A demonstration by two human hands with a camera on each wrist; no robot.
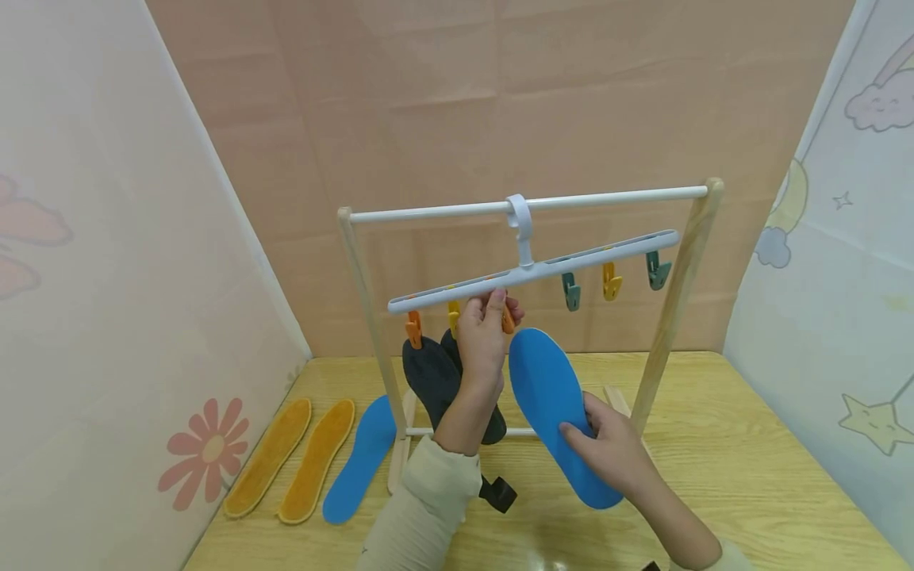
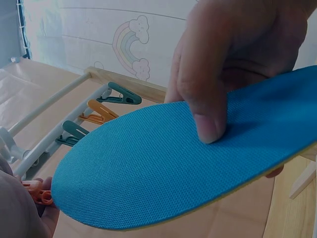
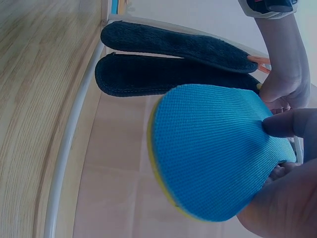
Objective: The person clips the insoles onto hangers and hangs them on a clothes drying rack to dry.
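Wooden-post rack with a white rail stands on a wood-grain table. A grey plastic hanger bar hooked on the rail carries orange and teal clips. Two dark fleecy insoles hang clipped. The blue woven-textured insole, oval-toed, is held upright below the bar, pinched at its heel by the right hand. The left hand pinches an orange clip.
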